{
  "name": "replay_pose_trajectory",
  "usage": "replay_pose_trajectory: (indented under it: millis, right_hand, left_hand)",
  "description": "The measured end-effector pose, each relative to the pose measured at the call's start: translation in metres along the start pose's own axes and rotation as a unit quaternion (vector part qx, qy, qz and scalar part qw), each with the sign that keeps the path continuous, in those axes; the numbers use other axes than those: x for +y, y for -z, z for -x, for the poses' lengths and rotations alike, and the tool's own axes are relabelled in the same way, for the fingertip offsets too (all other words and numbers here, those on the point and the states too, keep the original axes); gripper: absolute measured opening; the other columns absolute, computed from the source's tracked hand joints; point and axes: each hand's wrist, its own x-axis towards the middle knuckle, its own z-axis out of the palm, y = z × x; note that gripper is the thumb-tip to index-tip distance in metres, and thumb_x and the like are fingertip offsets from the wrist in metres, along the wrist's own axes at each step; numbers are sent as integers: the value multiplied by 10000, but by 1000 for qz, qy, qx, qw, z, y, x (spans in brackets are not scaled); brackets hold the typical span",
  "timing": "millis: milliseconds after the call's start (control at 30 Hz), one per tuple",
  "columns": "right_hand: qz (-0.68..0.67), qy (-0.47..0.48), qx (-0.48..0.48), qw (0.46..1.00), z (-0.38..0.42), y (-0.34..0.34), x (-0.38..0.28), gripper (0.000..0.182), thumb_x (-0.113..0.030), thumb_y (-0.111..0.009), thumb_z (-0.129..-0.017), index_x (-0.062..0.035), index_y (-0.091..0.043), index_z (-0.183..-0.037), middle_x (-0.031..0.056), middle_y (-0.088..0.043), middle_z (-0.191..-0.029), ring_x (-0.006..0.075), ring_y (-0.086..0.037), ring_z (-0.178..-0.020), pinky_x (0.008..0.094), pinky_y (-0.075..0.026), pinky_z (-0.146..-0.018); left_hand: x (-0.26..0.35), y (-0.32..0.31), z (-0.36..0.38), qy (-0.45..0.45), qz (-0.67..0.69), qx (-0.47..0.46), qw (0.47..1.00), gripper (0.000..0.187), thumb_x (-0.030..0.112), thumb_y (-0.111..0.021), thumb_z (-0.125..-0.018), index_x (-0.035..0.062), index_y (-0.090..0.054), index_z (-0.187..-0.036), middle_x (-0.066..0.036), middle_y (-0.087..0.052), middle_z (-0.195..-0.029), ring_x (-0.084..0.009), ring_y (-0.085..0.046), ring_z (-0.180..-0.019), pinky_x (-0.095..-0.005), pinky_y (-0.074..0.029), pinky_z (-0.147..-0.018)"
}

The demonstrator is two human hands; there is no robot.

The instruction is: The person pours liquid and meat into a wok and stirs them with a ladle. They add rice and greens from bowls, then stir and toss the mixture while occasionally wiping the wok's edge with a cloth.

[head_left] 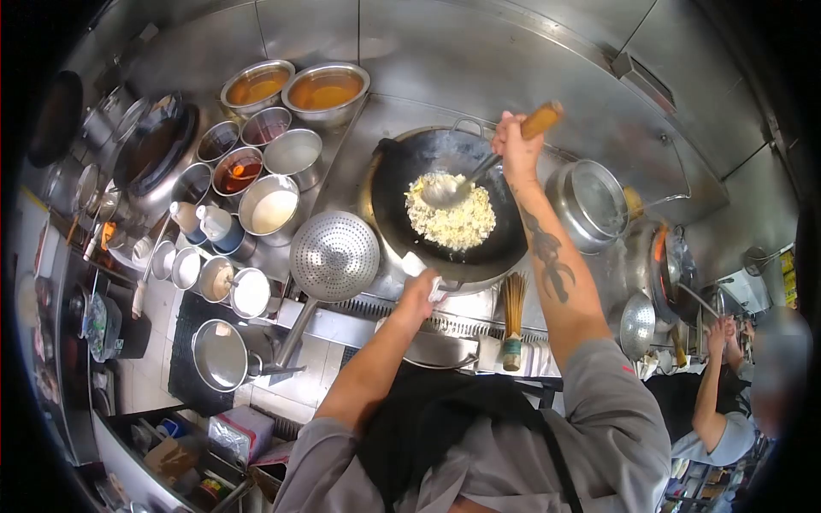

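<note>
Wok (513,248) sits centre frame on the burner, fried rice (453,214) heaped in its middle. Right hand (516,145) clenched round the ladle (479,175) handle, bowl buried in the rice. Left hand (419,291) grasps the wok's near edge through a white cloth (421,267) (thin padding). Risk — a hard toss could throw rice over the rim onto the counter (359,162); the cloth slipping would expose fingers to hot metal. Perforated skimmer (333,255) rests lower left of the wok.
</note>
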Motion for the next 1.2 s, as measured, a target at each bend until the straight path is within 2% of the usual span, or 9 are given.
replay_pose_trajectory:
  millis: [200,400,600,733,767,833,1033,1133,1200]
  right_hand:
    - [-45,-10,26,999,15,-13,-8,247,-133,-615,-863,-72,-429,-714,14,-438,-578,102,-392,-412,258,-332,-376]
    - [11,-63,-40,997,28,-28,-42,179,-69,-604,-861,-67,-464,-749,5,-467,-571,95,-425,-416,259,-362,-386]
    - [51,-77,-89,992,18,4,-6,183,-92,-606,-862,-89,-466,-744,6,-454,-569,99,-398,-430,273,-369,-427]
    - [64,-60,-10,996,32,-1,-79,191,-83,-623,-849,-83,-481,-721,8,-479,-579,106,-432,-430,274,-390,-442]
    - [62,-15,1,998,41,11,-58,181,-90,-640,-838,-80,-492,-736,8,-479,-579,111,-444,-433,273,-385,-444]
    - [97,-63,3,993,49,20,-25,186,-120,-656,-821,-70,-506,-723,11,-477,-567,115,-451,-429,279,-379,-416]
    - [39,-65,39,996,-8,23,-121,219,-177,-658,-802,-44,-527,-687,38,-489,-552,159,-477,-419,327,-373,-416]
    - [134,-69,82,985,3,22,-105,238,-214,-618,-855,-23,-537,-739,24,-474,-558,154,-467,-430,318,-418,-423]
    - [114,-69,60,989,13,33,-38,189,-155,-649,-832,-19,-526,-784,64,-523,-587,161,-479,-401,296,-401,-389]
  left_hand:
    - [5,-4,-2,-3,8,-3,1000,230,246,-598,-839,125,-580,-1034,-46,-603,-976,-211,-569,-874,-390,-485,-639]
    - [11,-8,5,8,-16,7,1000,229,279,-581,-869,135,-584,-1047,-45,-604,-978,-212,-561,-878,-380,-485,-640]
    - [7,-2,-6,29,-10,-14,999,205,270,-574,-875,137,-582,-1030,-44,-615,-952,-220,-567,-867,-383,-496,-608]
    - [7,2,-14,21,5,-12,1000,165,222,-574,-861,121,-569,-992,-57,-604,-923,-224,-567,-841,-380,-505,-624]
    - [11,-1,-8,22,0,-10,1000,156,215,-575,-859,118,-566,-981,-58,-599,-911,-224,-568,-833,-377,-506,-630]
    - [5,1,-1,11,-4,-34,999,132,201,-568,-864,110,-555,-960,-53,-583,-878,-214,-571,-800,-379,-504,-624]
    - [-13,-29,183,65,48,-36,996,133,168,-528,-888,186,-501,-1017,-52,-553,-822,-198,-553,-711,-333,-489,-578]
    - [-1,-16,123,22,30,-62,997,89,163,-527,-886,137,-513,-970,-40,-547,-769,-193,-546,-679,-324,-483,-558]
    - [2,-8,81,-15,53,-83,995,78,171,-527,-884,96,-523,-907,-34,-537,-715,-189,-539,-622,-320,-480,-534]
